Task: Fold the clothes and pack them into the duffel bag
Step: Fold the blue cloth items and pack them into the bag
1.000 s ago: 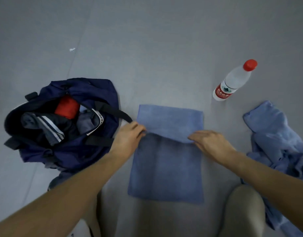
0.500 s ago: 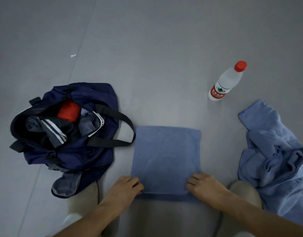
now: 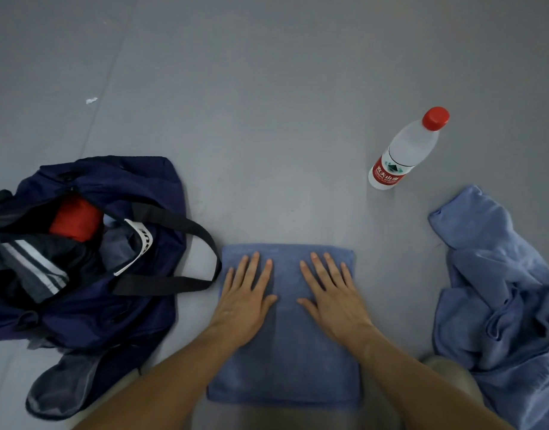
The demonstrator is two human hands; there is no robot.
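Note:
A folded blue cloth [image 3: 285,361] lies flat on the grey floor in front of me. My left hand [image 3: 245,302] presses on its left half with straight fingers spread. My right hand [image 3: 332,299] lies flat on the right half the same way. To the left sits the open navy duffel bag [image 3: 111,311], with a red item [image 3: 76,217] and dark striped clothes [image 3: 34,265] inside. Its black strap [image 3: 186,228] arcs toward the cloth. A crumpled blue garment [image 3: 496,293] lies at the right.
A water bottle [image 3: 406,150] with a red cap stands on the floor beyond the cloth, to the right. A small white scrap [image 3: 91,100] lies far left on the floor. My knee [image 3: 453,377] shows at the bottom right.
Both hands pulled the far edge of the cloth toward me, folding it in half. They then moved onto the top of the folded cloth and now press it flat.

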